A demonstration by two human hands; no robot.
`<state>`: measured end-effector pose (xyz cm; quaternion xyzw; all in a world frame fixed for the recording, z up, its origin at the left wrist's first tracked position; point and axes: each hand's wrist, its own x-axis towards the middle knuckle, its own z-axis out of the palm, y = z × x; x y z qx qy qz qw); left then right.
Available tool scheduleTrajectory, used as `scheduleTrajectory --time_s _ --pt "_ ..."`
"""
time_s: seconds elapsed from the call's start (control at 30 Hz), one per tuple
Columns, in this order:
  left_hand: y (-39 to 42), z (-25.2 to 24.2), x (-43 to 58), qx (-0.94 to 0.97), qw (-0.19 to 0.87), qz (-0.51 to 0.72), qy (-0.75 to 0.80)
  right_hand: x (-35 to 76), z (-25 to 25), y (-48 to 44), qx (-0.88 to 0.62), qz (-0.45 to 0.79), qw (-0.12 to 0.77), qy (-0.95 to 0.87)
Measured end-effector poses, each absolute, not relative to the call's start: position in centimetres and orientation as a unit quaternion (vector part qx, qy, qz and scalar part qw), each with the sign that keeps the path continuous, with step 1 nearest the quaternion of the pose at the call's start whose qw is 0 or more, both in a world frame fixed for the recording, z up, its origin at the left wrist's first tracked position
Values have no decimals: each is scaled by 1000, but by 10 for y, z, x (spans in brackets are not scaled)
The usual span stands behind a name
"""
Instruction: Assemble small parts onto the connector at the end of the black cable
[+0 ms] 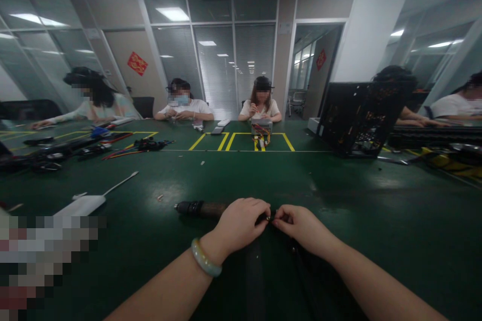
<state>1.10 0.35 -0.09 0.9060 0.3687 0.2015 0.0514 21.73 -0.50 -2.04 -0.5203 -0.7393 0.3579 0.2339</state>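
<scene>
My left hand point(241, 220), a jade-coloured bangle point(205, 258) on its wrist, is closed in a pinch above the green table. Facing it, my right hand point(301, 223) pinches with thumb and forefinger, its tips almost meeting the left ones. Between the fingertips is a small dark piece with a shiny spot point(268, 218); its kind is too small to tell. Behind my left hand lies a dark cylindrical tool point(192, 207), shaped like an electric screwdriver, its tip pointing left and its rear part hidden. A dark strip or cable point(301, 266) runs below my right wrist.
A white device with a cable point(83, 205) lies at left. Bundled wires point(146, 144) sit farther back. A black computer case point(350, 118) stands at back right. Across the table, a person point(259, 105) works behind a power supply with wires point(261, 130); several other people sit around.
</scene>
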Motion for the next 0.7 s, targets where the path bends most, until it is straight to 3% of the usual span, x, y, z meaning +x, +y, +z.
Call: scheduleTrajectory --time_s 0.7 --pt "6 -6 12 905 46 196 375 216 -22 -5 -523 351 251 -735"
